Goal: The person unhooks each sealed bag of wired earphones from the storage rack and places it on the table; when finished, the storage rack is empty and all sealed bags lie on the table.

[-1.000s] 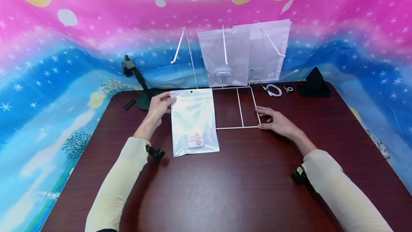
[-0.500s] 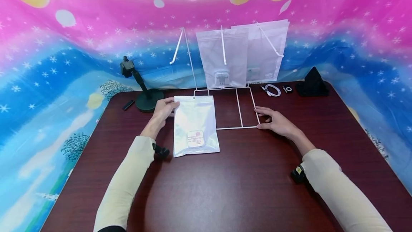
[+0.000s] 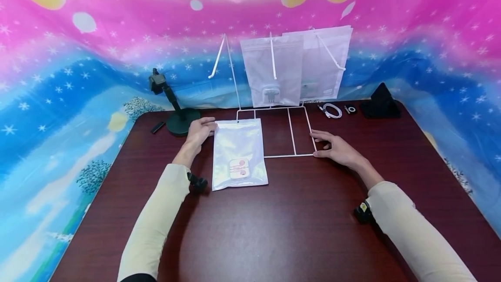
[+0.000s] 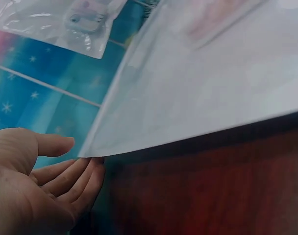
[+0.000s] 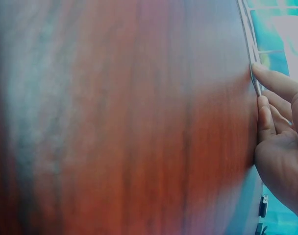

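A white zip pouch with pink earphones inside lies flat on the dark wooden table. My left hand rests at its top left corner; in the left wrist view the fingers are relaxed and just touch the corner of the pouch. My right hand lies on the table with fingertips against the right front corner of the white wire rack. Seen from the right wrist, its fingers press on the wire of the rack.
Two more pouches hang on the rack's hooks at the back. A black stand is at the back left, beside a small black bar. A coiled white cable and a black wedge-shaped object lie at the back right.
The pouch has come down and now lies flat on the table, slightly further right. My left hand has loosened at its corner. The right hand has not moved.
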The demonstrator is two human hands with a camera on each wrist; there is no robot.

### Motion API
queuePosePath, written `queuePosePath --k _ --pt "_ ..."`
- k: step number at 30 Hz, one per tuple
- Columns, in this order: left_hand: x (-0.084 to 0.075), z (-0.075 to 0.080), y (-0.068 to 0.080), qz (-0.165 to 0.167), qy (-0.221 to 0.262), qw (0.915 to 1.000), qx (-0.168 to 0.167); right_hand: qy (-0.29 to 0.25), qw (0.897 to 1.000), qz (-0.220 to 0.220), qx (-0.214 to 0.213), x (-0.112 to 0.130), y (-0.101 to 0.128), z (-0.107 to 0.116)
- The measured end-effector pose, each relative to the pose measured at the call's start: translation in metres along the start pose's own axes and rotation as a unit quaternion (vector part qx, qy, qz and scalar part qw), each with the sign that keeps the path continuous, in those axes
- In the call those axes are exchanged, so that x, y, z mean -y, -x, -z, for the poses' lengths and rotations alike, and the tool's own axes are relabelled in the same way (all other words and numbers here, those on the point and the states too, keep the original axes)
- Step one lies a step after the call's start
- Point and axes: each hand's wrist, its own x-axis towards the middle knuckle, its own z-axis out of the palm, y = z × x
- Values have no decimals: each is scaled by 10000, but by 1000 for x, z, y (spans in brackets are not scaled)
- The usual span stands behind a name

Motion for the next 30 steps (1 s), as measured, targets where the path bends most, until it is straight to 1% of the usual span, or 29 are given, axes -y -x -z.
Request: queuePosePath --k 5,9,13,17,22,25,27,30 --pt "-11 11 1 -275 125 9995 -45 -4 10000 -36 -1 0 -1 0" --pt "-25 16 1 -404 126 9991 -64 -65 10000 -52 21 1 -1 1" --pt "-43 16 2 -474 159 9987 4 -71 10000 -34 27 0 0 1" --pt "-66 9 4 -683 196 9974 123 -46 10000 -61 17 -1 0 1" --pt "-98 -5 8 -1181 216 9923 304 -103 9998 -141 51 -2 1 2" --pt "-117 -14 10 -1461 405 9876 408 -119 9998 -103 76 -2 2 2" --pt "-130 -21 10 -1573 491 9853 447 -154 9998 -78 76 2 3 3" --pt "-144 -30 8 -1731 607 9818 483 -222 9997 -34 63 2 3 3"
